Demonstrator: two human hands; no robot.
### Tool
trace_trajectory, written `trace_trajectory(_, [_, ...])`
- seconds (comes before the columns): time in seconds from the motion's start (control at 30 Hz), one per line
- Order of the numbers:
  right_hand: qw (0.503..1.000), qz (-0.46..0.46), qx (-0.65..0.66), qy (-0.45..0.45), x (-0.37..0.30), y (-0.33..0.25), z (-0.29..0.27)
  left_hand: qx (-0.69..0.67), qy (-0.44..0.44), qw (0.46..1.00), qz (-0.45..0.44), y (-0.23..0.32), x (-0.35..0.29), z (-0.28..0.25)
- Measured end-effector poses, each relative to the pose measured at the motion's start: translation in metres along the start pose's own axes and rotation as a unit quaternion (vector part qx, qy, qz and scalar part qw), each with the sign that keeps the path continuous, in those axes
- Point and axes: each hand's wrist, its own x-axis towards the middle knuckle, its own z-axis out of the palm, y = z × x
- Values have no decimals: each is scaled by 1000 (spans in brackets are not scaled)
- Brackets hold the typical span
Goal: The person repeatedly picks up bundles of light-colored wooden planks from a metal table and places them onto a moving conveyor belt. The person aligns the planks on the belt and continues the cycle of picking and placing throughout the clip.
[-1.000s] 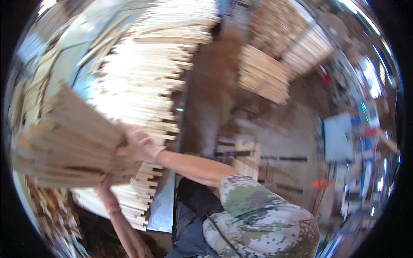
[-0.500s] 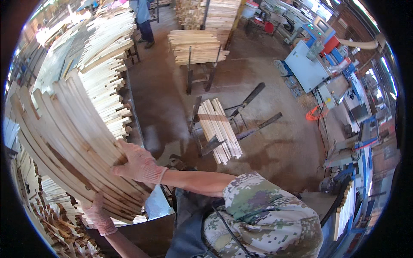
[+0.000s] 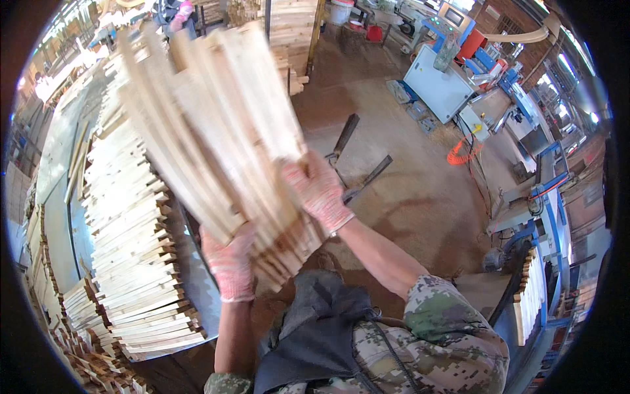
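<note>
A bundle of pale wooden strips (image 3: 216, 125) is held up in front of me, tilted, with its far end toward the upper left. My left hand (image 3: 230, 259), in a knitted pink-and-white glove, is closed on the bundle's lower left edge. On the opposite edge, my right hand (image 3: 318, 190), gloved alike, clasps the strips from the right. Motion blurs the far end of the bundle. Behind it, the metal rack (image 3: 348, 141) shows only in part. Whatever lies on that rack is hidden by the strips and my right hand.
Rows of wooden strips (image 3: 134, 243) cover the long metal table (image 3: 62, 164) on my left. Stacked wood (image 3: 295, 39) stands at the back, near another person (image 3: 174, 13). Machinery with a white cabinet (image 3: 438, 85) and a coiled orange hose (image 3: 462, 154) line the right.
Both hands have carried the bundle of wooden strips rightward, away from the table and over the floor. My view has turned too, and the bundle now covers the nearer rack.
</note>
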Motion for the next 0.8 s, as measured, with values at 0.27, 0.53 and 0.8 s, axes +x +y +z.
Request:
trace_trajectory(0.27, [959, 177, -219, 13, 84, 180, -117, -62, -33, 982, -174, -139, 18, 191])
trace_trajectory(0.53, [928, 259, -254, -88, 148, 426, -129, 126, -24, 915, -382, -310, 93, 301])
trace_trajectory(0.8, [899, 319, -282, -99, 176, 565, -110, 29, -9, 877, -479, -437, 147, 335])
